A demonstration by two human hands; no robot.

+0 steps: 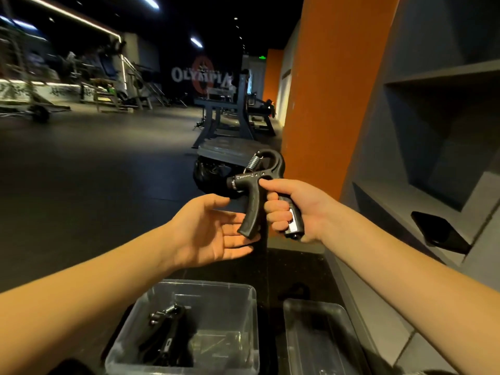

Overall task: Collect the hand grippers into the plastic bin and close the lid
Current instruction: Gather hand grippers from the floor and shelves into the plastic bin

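Note:
My right hand point(295, 207) grips one handle of a black hand gripper point(261, 185) with a metal spring, held up in front of me above the floor. My left hand point(213, 231) is open, palm up, its fingers touching the gripper's free handle from below. On the floor beneath stands a clear plastic bin point(243, 299) with another black hand gripper point(167, 328) lying inside. The bin's clear lid point(319, 331) lies flat on the floor to its right. A further dark gripper-like shape point(296, 290) lies on the floor beyond the lid.
Grey shelving point(433, 163) rises on the right, with a black phone point(438, 231) on a lower shelf. An orange pillar point(330, 104) stands ahead. A black bag point(211, 174) and gym benches point(224, 115) lie further along the dark floor.

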